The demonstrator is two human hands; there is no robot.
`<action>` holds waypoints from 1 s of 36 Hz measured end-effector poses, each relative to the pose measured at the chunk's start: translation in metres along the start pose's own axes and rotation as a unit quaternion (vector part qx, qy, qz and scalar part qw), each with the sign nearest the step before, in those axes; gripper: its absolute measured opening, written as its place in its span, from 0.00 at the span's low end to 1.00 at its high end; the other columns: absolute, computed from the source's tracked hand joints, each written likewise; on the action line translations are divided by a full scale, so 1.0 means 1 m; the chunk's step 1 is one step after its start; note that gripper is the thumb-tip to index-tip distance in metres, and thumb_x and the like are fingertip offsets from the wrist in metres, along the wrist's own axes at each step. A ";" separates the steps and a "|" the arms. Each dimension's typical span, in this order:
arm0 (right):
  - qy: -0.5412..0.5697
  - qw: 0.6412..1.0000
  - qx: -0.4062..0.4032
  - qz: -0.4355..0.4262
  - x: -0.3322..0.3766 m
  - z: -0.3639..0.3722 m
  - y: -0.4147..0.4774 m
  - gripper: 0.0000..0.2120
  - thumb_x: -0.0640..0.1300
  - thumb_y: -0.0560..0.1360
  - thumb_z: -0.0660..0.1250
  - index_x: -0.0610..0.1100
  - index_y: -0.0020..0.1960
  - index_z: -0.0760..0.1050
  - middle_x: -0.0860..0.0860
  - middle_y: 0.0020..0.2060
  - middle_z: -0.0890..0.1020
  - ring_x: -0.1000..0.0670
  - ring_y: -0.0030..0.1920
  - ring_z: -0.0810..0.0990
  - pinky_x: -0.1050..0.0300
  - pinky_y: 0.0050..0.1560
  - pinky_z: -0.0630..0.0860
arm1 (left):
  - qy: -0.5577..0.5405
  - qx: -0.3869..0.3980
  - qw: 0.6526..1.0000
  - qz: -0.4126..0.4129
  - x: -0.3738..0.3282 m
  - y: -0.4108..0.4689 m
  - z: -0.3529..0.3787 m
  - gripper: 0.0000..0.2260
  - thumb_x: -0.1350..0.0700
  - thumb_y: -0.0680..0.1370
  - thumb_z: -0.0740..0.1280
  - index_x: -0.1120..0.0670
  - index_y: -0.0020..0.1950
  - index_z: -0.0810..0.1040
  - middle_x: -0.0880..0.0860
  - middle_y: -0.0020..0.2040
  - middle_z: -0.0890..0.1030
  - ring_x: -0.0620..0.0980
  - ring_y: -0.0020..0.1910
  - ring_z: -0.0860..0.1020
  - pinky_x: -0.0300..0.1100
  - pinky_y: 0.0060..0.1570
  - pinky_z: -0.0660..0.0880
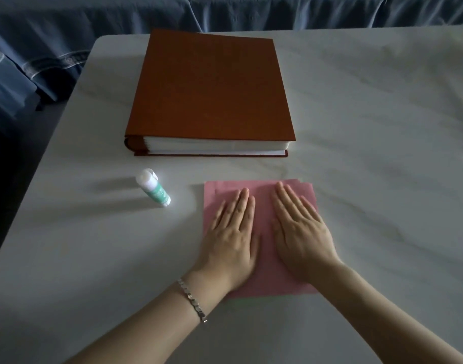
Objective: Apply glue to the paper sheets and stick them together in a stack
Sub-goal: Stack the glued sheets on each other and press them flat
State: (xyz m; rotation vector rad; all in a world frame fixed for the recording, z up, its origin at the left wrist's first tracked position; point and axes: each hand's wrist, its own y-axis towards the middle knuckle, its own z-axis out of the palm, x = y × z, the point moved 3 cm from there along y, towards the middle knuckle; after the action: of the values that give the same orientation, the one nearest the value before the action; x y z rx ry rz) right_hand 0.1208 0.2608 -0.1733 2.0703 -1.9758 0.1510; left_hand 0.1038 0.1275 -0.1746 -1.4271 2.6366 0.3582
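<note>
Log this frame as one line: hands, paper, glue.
phase: pressing | left hand: flat on pink paper | right hand: flat on pink paper | glue stick: standing left of paper, not held

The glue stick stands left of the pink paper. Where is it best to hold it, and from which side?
Take the glue stick around its green body, below the white cap: it stands on its base, so its round sides are free. The left hand, flat on the pink paper, is nearest and could come from the stick's right side.
</note>
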 end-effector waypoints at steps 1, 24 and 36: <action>-0.006 1.000 -0.001 0.006 -0.005 -0.002 0.000 0.26 0.48 0.76 0.50 0.36 0.68 0.67 0.41 0.67 0.70 0.47 0.69 0.62 0.57 0.70 0.51 | 0.004 -0.004 1.000 0.002 0.000 0.000 0.000 0.26 0.49 0.80 0.48 0.65 0.68 0.70 0.62 0.68 0.70 0.59 0.67 0.71 0.48 0.66 0.58; -0.067 0.997 -0.018 0.013 -0.044 -0.010 -0.004 0.25 0.47 0.78 0.47 0.35 0.68 0.68 0.40 0.67 0.71 0.42 0.67 0.69 0.51 0.67 0.55 | 0.012 0.034 0.999 0.027 -0.047 0.024 0.018 0.26 0.50 0.75 0.51 0.61 0.66 0.74 0.56 0.67 0.73 0.52 0.67 0.71 0.49 0.67 0.67; -0.061 0.997 0.019 0.032 -0.043 -0.013 -0.003 0.27 0.49 0.77 0.45 0.37 0.71 0.62 0.43 0.70 0.65 0.46 0.70 0.56 0.54 0.69 0.48 | 0.030 0.019 0.998 -0.043 0.018 0.007 0.000 0.27 0.49 0.76 0.52 0.63 0.69 0.69 0.60 0.70 0.69 0.58 0.67 0.71 0.50 0.66 0.56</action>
State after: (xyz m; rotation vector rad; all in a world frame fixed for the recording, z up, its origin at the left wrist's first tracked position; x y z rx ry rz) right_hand 0.1227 0.3058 -0.1729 2.0864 -2.1273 0.0776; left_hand 0.0886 0.1169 -0.1774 -1.5575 2.6015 0.2601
